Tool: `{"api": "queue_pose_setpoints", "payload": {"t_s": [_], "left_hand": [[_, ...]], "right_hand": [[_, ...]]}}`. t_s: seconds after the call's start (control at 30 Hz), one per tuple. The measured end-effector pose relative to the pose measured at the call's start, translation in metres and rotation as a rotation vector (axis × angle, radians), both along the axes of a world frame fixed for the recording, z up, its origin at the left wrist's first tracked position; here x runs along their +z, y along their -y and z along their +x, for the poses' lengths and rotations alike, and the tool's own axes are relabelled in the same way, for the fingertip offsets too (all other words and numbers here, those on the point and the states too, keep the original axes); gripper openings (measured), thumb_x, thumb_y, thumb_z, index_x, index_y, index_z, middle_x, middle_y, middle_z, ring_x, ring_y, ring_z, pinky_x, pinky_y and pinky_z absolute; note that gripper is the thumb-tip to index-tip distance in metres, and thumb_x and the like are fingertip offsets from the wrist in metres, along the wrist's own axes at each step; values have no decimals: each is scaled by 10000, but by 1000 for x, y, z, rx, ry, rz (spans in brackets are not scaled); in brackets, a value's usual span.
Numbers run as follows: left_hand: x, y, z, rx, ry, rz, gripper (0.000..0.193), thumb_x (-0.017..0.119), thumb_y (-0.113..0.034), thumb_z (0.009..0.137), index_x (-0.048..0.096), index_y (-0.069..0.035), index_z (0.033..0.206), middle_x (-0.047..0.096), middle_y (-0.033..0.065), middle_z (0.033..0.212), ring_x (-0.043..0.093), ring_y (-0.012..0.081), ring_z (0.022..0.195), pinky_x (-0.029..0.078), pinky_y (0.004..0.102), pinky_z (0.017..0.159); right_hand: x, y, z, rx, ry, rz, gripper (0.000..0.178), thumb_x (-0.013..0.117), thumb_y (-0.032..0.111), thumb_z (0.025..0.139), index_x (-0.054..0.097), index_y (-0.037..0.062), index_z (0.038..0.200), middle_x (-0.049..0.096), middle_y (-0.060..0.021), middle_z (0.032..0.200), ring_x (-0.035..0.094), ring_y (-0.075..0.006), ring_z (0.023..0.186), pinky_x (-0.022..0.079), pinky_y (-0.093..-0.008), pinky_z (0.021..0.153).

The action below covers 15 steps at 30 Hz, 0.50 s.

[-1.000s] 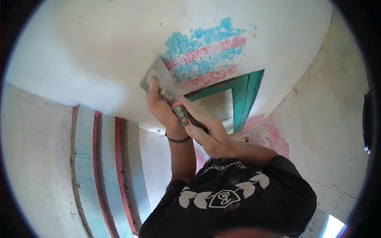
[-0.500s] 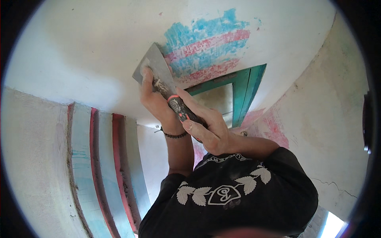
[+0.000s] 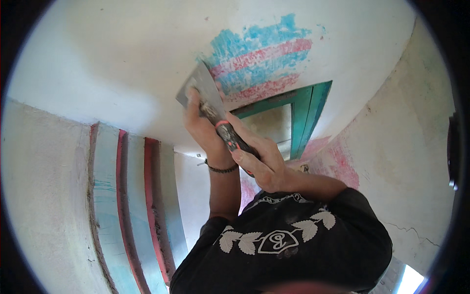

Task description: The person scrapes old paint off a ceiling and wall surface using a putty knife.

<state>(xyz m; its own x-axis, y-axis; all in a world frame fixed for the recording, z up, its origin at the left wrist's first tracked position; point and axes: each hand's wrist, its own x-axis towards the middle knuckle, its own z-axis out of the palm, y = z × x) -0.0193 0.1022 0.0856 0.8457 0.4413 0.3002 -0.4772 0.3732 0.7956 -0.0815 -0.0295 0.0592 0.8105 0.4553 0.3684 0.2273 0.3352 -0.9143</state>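
Note:
Both of my hands are on one wide scraper with a grey metal blade (image 3: 207,84) and a black-and-red handle (image 3: 232,138), smeared with pale residue. My right hand (image 3: 268,160) is wrapped round the handle. My left hand (image 3: 205,134), with a dark beaded bracelet at its wrist, grips the blade's base, one digit pressed flat on the metal; its other fingers are mostly hidden behind. The blade's edge is up against the off-white wall (image 3: 142,63), at the left end of a patch of exposed blue and pink paint (image 3: 264,54). Whether it touches the wall I cannot tell.
Just below the paint patch is a green frame (image 3: 304,115) around a recessed opening. To the left, pale blue ledges with red edges (image 3: 152,196) run down the wall. The right wall (image 3: 401,147) bears pink patches and a crack (image 3: 413,230).
The scraper and both hands have shifted slightly right and down, a little closer to the coloured patch. The whole view has also moved slightly. Both grips stay the same.

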Motion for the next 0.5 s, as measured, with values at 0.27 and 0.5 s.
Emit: {"api": "queue_pose_setpoints", "payload": {"t_s": [0.27, 0.5], "left_hand": [[30, 12, 3, 74, 21, 9, 415, 496, -292, 1037, 602, 80, 1187, 699, 153, 969, 663, 180, 823, 535, 305, 753], [-5, 6, -5, 41, -95, -51, 362, 473, -262, 1068, 640, 56, 1114, 696, 103, 949, 657, 129, 800, 537, 255, 700]], "right_hand": [[16, 3, 6, 25, 73, 22, 645, 496, 136, 968, 275, -112, 1520, 624, -184, 1138, 561, -152, 1002, 446, -288, 911], [-16, -7, -2, -123, 114, 150, 649, 496, 158, 979, 267, -108, 1525, 554, -58, 923, 486, -97, 831, 421, -256, 733]]}}
